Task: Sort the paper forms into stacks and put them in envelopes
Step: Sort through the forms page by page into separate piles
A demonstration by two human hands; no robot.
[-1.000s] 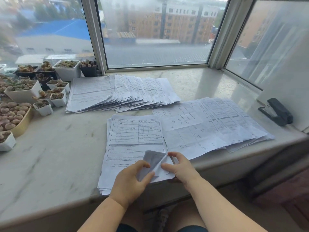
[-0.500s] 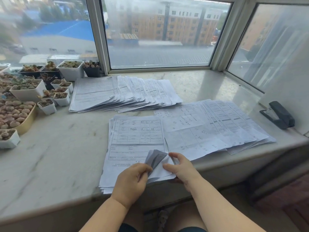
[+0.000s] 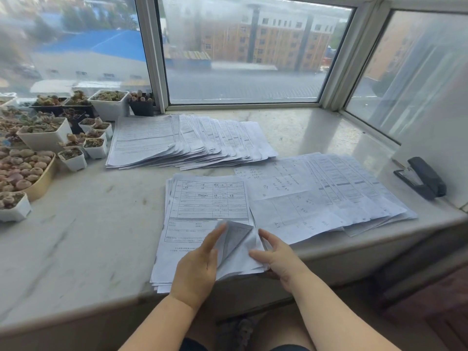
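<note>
A stack of printed forms (image 3: 206,198) lies on the marble window sill (image 3: 83,239) just in front of me. The bottom right corner of its top sheet (image 3: 236,236) is curled up and shows its grey underside. My left hand (image 3: 200,264) has straight fingers against that raised corner. My right hand (image 3: 278,257) sits at the stack's right edge, thumb lying on the sheets below, fingers loosely arched. A fanned row of forms (image 3: 177,143) lies further back. Another spread of forms (image 3: 321,193) lies to the right. No envelope is in view.
Several small pots of succulents (image 3: 45,138) crowd the sill's left end. A black stapler (image 3: 423,178) sits at the right end by a white wall. Window panes close off the back and right. Bare marble stretches left of the near stack.
My left hand's fingers have straightened and slid up along the raised corner, which stands taller and more folded over. The right hand has loosened slightly and stays at the stack's edge.
</note>
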